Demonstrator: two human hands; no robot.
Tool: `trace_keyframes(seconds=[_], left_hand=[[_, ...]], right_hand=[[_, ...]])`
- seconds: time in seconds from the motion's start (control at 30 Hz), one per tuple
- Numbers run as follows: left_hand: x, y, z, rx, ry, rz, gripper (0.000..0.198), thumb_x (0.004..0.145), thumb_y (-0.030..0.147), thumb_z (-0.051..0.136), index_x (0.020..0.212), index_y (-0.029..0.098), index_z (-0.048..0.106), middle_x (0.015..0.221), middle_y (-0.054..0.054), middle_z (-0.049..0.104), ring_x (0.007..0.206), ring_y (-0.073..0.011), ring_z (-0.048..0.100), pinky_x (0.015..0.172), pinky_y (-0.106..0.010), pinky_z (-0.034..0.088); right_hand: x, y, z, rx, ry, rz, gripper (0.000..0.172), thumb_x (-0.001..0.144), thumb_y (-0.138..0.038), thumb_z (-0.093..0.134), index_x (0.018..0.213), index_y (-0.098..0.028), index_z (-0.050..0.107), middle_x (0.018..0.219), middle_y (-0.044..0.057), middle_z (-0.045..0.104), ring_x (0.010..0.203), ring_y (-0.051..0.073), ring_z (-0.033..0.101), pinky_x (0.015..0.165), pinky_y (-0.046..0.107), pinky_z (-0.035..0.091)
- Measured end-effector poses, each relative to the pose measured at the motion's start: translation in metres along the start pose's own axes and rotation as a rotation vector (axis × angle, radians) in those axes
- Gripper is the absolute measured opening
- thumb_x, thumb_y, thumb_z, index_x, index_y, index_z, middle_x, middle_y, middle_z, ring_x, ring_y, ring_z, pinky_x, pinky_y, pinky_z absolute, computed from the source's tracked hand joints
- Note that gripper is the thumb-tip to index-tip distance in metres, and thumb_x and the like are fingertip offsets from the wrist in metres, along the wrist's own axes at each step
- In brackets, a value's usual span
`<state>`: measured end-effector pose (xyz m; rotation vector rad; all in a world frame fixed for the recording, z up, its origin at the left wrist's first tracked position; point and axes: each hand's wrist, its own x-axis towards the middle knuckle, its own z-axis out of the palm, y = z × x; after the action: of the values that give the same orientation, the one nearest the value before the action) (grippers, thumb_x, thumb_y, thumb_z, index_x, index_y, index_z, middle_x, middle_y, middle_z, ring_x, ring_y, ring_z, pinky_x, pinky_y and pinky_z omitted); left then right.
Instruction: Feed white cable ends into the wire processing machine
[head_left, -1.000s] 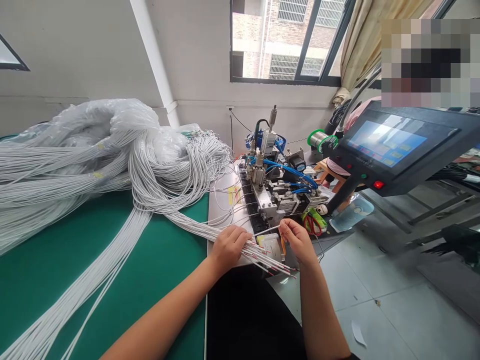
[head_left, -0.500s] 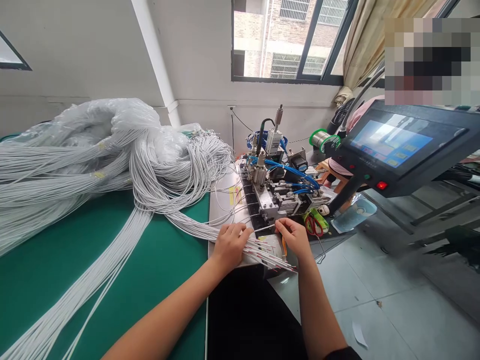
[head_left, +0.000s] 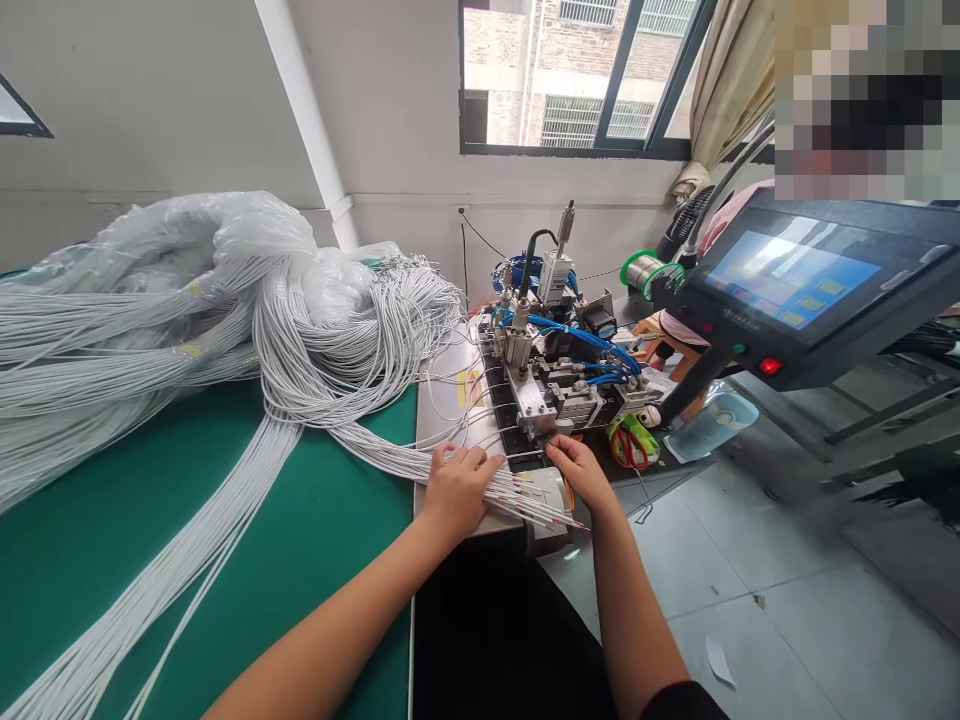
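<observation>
My left hand is closed over a bundle of white cables at the front edge of the metal plate. The loose cable ends, some with red marks, fan out to its right. My right hand pinches the end of a single white cable beside the front of a machine with metal cylinders and blue hoses. Several other cables run across the plate to the machine.
Coiled white cables, partly in plastic, cover the green table at left. A control screen, solder spool and red-handled tool stand right. Behind the screen, a person in pink is partly visible.
My right hand has shifted slightly left with the cable end, closer to the machine's front. My left hand stays on the bundle, and the view has shifted a little.
</observation>
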<state>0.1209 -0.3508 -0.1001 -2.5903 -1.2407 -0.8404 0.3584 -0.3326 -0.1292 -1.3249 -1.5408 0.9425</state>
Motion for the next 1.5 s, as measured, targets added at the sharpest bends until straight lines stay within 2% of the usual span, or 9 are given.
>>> trace_keyframes(seconds=[0.23,0.5,0.67,0.73,0.9,1.03,1.13,1.37,1.5], left_hand=[[0.001,0.0,0.0,-0.001,0.008,-0.013,0.04,0.071,0.008,0.055,0.106,0.026,0.064,0.087,-0.004,0.067,0.08,-0.0217,0.059,0.088,-0.044,0.029],[-0.001,-0.002,0.002,-0.015,0.011,-0.021,0.041,0.07,0.01,0.057,0.106,0.026,0.065,0.091,-0.005,0.068,0.084,-0.0235,0.059,0.088,-0.046,0.031],[-0.002,-0.003,0.002,-0.016,0.03,-0.033,0.048,0.064,0.01,0.059,0.11,0.023,0.062,0.121,-0.008,0.063,0.105,-0.0294,0.056,0.098,-0.052,0.027],[-0.003,-0.003,0.001,-0.02,0.046,-0.032,0.049,0.066,0.008,0.057,0.112,0.023,0.06,0.125,-0.008,0.061,0.11,-0.0295,0.054,0.101,-0.053,0.024],[-0.003,-0.003,-0.003,-0.058,0.081,-0.006,0.039,0.072,0.005,0.053,0.105,0.024,0.061,0.104,-0.005,0.069,0.1,-0.0251,0.059,0.101,-0.05,0.025],[-0.003,-0.003,-0.003,-0.059,0.083,0.007,0.031,0.075,0.006,0.053,0.099,0.023,0.062,0.092,-0.003,0.069,0.09,-0.0218,0.06,0.101,-0.048,0.025],[-0.002,-0.002,-0.003,-0.039,0.085,0.011,0.027,0.076,0.009,0.053,0.097,0.023,0.062,0.087,-0.001,0.068,0.086,-0.0205,0.06,0.1,-0.046,0.026],[-0.003,-0.003,-0.002,-0.044,0.087,0.033,0.035,0.075,0.006,0.052,0.103,0.024,0.063,0.083,0.0,0.065,0.078,-0.0165,0.06,0.099,-0.041,0.028],[-0.003,-0.004,-0.001,-0.071,0.107,0.036,0.039,0.076,0.006,0.051,0.109,0.024,0.061,0.091,-0.002,0.066,0.086,-0.0171,0.062,0.096,-0.038,0.03]], right_hand=[[0.0,0.004,0.012,0.346,0.05,0.189,0.033,0.07,-0.047,0.061,0.061,-0.02,0.044,0.057,-0.006,0.037,0.052,0.01,0.031,0.049,0.023,0.028],[-0.01,0.0,0.009,0.293,0.09,0.195,0.045,0.068,-0.061,0.064,0.062,-0.02,0.048,0.053,-0.007,0.036,0.049,0.009,0.03,0.046,0.023,0.024],[-0.023,-0.002,-0.002,0.188,0.168,0.15,0.045,0.072,-0.062,0.064,0.066,-0.018,0.054,0.057,-0.004,0.04,0.052,0.011,0.034,0.048,0.024,0.026],[-0.028,-0.008,-0.008,0.16,0.174,0.122,0.042,0.076,-0.058,0.063,0.07,-0.017,0.058,0.06,-0.003,0.044,0.054,0.012,0.038,0.05,0.024,0.029],[-0.044,-0.038,-0.02,0.067,0.006,0.048,0.036,0.084,-0.052,0.058,0.074,-0.018,0.063,0.068,0.001,0.056,0.061,0.015,0.048,0.056,0.026,0.037],[-0.053,-0.062,-0.021,0.005,-0.197,-0.012,0.03,0.082,-0.046,0.064,0.08,-0.017,0.067,0.066,0.001,0.057,0.058,0.013,0.047,0.054,0.025,0.036],[-0.052,-0.07,-0.017,-0.031,-0.273,-0.048,0.027,0.08,-0.044,0.067,0.081,-0.017,0.068,0.067,0.0,0.058,0.056,0.012,0.047,0.052,0.024,0.035],[-0.041,-0.064,-0.008,-0.203,-0.118,-0.15,0.024,0.086,-0.038,0.058,0.078,-0.018,0.067,0.072,0.002,0.064,0.063,0.015,0.054,0.056,0.025,0.039],[-0.035,-0.057,-0.006,-0.253,-0.022,-0.183,0.023,0.087,-0.036,0.055,0.076,-0.018,0.065,0.072,0.004,0.065,0.064,0.017,0.055,0.058,0.027,0.041]])
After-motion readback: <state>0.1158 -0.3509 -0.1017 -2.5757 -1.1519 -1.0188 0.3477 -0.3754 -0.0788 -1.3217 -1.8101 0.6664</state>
